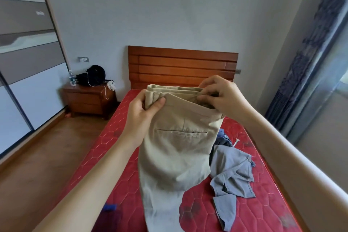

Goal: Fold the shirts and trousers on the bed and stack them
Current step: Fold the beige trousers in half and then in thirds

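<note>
Beige cotton trousers [175, 147] are hanging in front of me, because I am holding them up by the waistband above the red mattress [244, 211]. My left hand [143, 113] is gripping the left end of the waistband, with the thumb lying on the near side of the cloth and the fingers hidden behind it. My right hand [220, 96] is pinching the right end of the waistband between the thumb and the curled fingers. The back pocket of the trousers is facing me, and the legs are falling down onto the mattress near the bottom edge of the view. Just to the right of the trousers, a grey-blue garment [233, 173] is lying crumpled on the mattress, and a darker blue garment [224, 138] is showing behind it, partly hidden. At the far end the wooden headboard [180, 66] is standing against the wall. On the left, a wooden nightstand [88, 100] is carrying a black bag [94, 75] and a water bottle [72, 78] with a little water; its drawers are closed, so I cannot tell what is inside.
</note>
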### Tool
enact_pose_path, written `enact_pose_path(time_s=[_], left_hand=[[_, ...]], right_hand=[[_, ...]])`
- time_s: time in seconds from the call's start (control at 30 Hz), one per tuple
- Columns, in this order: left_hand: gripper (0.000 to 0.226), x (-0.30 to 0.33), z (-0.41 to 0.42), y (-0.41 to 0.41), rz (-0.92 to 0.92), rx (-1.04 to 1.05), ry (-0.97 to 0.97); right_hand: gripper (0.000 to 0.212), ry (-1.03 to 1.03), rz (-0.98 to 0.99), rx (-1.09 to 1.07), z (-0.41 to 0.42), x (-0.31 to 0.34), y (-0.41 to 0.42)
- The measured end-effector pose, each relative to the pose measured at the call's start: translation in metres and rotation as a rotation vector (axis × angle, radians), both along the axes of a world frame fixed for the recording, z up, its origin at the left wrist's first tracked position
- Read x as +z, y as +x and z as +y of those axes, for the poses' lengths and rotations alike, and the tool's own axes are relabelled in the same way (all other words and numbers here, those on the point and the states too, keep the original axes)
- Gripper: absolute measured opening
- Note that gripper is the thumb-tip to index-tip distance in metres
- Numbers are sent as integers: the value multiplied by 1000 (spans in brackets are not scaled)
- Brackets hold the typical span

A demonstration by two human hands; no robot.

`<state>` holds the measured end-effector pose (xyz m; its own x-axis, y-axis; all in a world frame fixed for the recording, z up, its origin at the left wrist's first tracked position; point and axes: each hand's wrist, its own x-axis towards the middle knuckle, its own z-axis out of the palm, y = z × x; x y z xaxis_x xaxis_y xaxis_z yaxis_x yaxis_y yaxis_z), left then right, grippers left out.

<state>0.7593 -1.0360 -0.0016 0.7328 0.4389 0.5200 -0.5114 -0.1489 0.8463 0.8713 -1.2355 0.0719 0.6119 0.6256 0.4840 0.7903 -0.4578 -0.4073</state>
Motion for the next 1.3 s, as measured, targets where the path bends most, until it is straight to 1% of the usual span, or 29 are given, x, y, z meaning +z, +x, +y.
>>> enact_pose_path(time_s=[0.03,0.1,0.17,0.2,0.23,0.27,0.3,0.33,0.37,0.4,0.43,0.5,0.57,0.63,0.7,0.73,0.77,0.8,0.87,0.9,1.0,1.07,1.13,1.2,1.23,1.3], left_hand=[[22,-2,-1,1,1,13,2],[27,-6,-3,4,5,51,18],[19,-5,-1,8,3,80,41],[14,-4,0,10,1,89,57],[12,-1,2,12,-3,94,70],[13,3,3,14,-10,100,81],[16,6,4,16,-19,104,93],[19,10,4,19,-32,107,113],[20,14,5,20,-41,103,138],[17,18,6,22,-45,97,167],[13,22,7,24,-43,93,193],[12,37,11,29,-44,106,232],[13,70,20,35,-68,146,272],[13,125,30,37,-135,198,327],[10,185,40,33,-222,230,370],[12,209,44,31,-257,234,382],[15,226,47,29,-268,233,389],[15,235,49,28,-252,230,399],[12,235,49,26,-190,233,421],[11,230,47,25,-189,242,417],[8,224,42,19,-274,262,391],[8,221,34,17,-304,276,374],[11,214,23,18,-328,297,350],[15,209,11,22,-334,312,350],[20,208,4,24,-336,315,372],[28,208,-8,29,-340,297,420]], right_hand=[[12,-22,39,22,-3,-1,-1],[26,-13,84,64,-10,-6,-4],[34,38,157,94,-18,-13,-9],[39,35,161,94,-19,-16,-12],[49,11,119,72,-18,-18,-14],[63,-30,40,32,-15,-21,-14],[71,-65,-47,-12,-11,-23,-11],[69,-84,-124,-50,-7,-23,-7],[55,-80,-166,-85,-3,-21,-2],[37,-65,-179,-113,0,-18,1],[25,-47,-175,-135,2,-14,3],[15,-12,-171,-153,8,1,7],[12,22,-220,-163,15,35,9],[10,95,-300,-165,22,86,11],[10,246,-410,-158,25,142,7],[11,324,-459,-149,27,166,5],[11,359,-489,-140,28,185,3],[11,324,-491,-146,31,198,0],[13,162,-474,-177,35,209,-4],[14,141,-488,-175,35,208,-7],[14,220,-575,-141,27,207,-12],[15,142,-627,-176,20,211,-14],[20,-7,-688,-219,19,213,-15],[29,-51,-721,-172,21,211,-17],[34,-35,-691,-110,23,208,-19],[40,-8,-545,5,27,204,-23]])
